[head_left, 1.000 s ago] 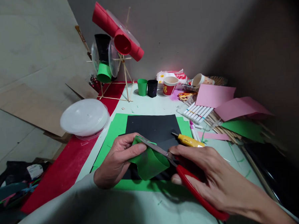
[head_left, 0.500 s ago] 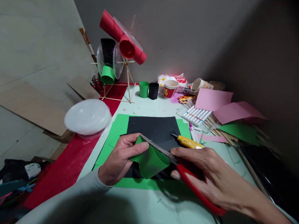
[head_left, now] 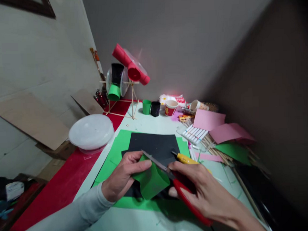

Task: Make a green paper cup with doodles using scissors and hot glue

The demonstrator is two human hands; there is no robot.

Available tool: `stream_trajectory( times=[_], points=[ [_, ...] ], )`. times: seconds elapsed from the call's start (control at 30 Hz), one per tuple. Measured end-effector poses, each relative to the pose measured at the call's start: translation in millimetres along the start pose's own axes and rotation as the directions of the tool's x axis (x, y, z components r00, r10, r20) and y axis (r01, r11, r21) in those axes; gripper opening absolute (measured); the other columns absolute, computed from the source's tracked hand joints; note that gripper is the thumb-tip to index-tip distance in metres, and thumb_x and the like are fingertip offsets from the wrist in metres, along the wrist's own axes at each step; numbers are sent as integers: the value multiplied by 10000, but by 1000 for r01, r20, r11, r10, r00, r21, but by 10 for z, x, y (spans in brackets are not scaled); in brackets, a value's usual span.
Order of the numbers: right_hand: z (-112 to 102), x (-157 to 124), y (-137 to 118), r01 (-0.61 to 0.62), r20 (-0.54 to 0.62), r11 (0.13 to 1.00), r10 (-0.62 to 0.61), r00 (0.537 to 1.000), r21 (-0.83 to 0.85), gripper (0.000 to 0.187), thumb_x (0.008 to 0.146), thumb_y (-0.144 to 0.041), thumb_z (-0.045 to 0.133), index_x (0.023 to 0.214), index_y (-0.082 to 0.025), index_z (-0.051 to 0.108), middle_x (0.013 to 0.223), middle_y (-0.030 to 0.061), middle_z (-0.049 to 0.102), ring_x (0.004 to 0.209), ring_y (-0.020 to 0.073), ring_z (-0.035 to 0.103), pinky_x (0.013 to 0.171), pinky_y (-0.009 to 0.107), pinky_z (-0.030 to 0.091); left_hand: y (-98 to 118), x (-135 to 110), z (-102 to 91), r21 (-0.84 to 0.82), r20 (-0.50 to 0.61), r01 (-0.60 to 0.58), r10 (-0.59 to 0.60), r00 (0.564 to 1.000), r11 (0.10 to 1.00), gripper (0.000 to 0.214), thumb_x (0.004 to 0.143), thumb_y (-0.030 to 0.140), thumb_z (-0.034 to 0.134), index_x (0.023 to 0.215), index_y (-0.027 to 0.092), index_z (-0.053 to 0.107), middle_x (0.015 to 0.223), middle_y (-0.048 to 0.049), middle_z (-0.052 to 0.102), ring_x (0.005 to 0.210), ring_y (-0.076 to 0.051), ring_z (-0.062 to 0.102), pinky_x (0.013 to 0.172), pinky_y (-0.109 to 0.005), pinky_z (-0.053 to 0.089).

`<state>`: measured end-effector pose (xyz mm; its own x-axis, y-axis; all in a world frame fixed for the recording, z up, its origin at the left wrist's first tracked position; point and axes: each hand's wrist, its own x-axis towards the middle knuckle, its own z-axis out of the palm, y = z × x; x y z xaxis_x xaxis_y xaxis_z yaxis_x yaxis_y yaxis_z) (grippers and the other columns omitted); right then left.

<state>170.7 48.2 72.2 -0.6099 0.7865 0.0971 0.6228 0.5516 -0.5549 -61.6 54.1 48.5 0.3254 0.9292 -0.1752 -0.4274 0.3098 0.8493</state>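
My left hand (head_left: 122,177) pinches a curled piece of green paper (head_left: 152,181) just above the table. My right hand (head_left: 201,192) grips red-handled scissors (head_left: 184,193), whose blades (head_left: 155,161) run along the paper's upper edge beside my left thumb. Under both hands lie a black sheet (head_left: 154,144) and a larger green sheet (head_left: 114,155) on the pale table. A yellow utility knife (head_left: 186,158) lies just behind my right hand.
A stack of clear plastic lids (head_left: 91,132) sits at the left on red paper (head_left: 59,189). A stick frame with red, black and green paper tubes (head_left: 127,73) stands at the back. Small cups (head_left: 156,108), a marker set (head_left: 195,134), pink sheets (head_left: 216,124) and wooden sticks (head_left: 223,153) crowd the right.
The camera has tilted upward, so everything sits lower in view. Both hands keep the same hold on the green paper and scissors, shifted slightly left and down in the picture.
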Motion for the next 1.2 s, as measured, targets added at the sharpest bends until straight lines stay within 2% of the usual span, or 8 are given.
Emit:
stream_trajectory(
  times=[0.17, 0.4, 0.67, 0.87, 1.03, 1.1, 1.13, 1.2],
  points=[
    [-25, -7, -63, -90, 6, 996, 90, 996, 19, 171, 848, -315, 720, 996, -237, 684, 844, 5, 720, 774, 199, 654, 701, 270, 476, 6, -19, 77, -13, 72, -29, 30, 997, 1000, 180, 723, 293, 866, 853, 169, 846, 793, -62, 796, 717, -157, 698, 717, -230, 553],
    [-63, -64, -130, -53, -11, 998, 54, 999, 27, 209, 887, -379, 684, 1034, -233, 702, 902, 36, 743, 833, 218, 662, 747, 281, 482, 9, -89, 202, 7, 103, -83, 82, 991, 997, 220, 703, 292, 875, 889, 174, 857, 838, -72, 814, 743, -155, 712, 725, -207, 539],
    [-43, -89, -206, 14, -42, 996, -11, 999, 83, 258, 939, -450, 588, 954, -216, 694, 725, 18, 657, 661, 176, 557, 628, 247, 442, -11, -134, 200, -13, 120, -90, 91, 989, 996, 282, 706, 295, 861, 970, 199, 849, 950, -83, 821, 897, -214, 744, 882, -279, 550],
    [-10, -78, -240, -10, -16, 993, 12, 1000, 119, 254, 951, -459, 602, 925, -215, 669, 690, -28, 551, 624, 134, 446, 582, 221, 374, -12, -198, 193, 79, 97, -67, 60, 993, 995, 277, 666, 371, 880, 837, 156, 846, 764, -80, 793, 671, -150, 695, 675, -212, 549],
    [-32, -56, -252, 12, -226, 964, 51, 973, 266, 310, 954, -493, 554, 995, -200, 646, 644, -52, 469, 575, 123, 401, 550, 236, 326, 363, -319, -61, 194, 156, -61, 31, 987, 979, 257, 652, 328, 891, 704, 90, 810, 698, -126, 776, 575, -166, 685, 569, -227, 563],
    [7, -86, -324, 0, -229, 961, 66, 971, 277, 258, 951, -441, 549, 1023, -205, 623, 644, -52, 492, 562, 121, 428, 544, 231, 334, 687, -378, -239, 97, -54, -294, 300, 952, 951, 187, 646, 279, 900, 678, 139, 781, 665, -80, 760, 581, -185, 696, 553, -247, 590],
    [41, -109, -375, -1, -170, 970, 44, 984, 245, 193, 936, -389, 567, 1001, -215, 621, 656, -48, 524, 562, 118, 450, 539, 225, 336, 860, -407, -325, 34, -233, -437, 433, 871, 899, 150, 635, 219, 899, 692, 168, 769, 671, -55, 764, 598, -198, 708, 582, -274, 621],
    [116, -146, -473, 54, 17, 992, -56, 998, 112, 38, 882, -270, 614, 894, -235, 622, 700, -40, 599, 571, 108, 488, 527, 211, 326, 1169, -455, -459, 14, -341, -540, 512, 788, 842, 70, 750, 237, 827, 781, 220, 767, 727, -6, 788, 637, -189, 727, 637, -286, 657]
  ],
)
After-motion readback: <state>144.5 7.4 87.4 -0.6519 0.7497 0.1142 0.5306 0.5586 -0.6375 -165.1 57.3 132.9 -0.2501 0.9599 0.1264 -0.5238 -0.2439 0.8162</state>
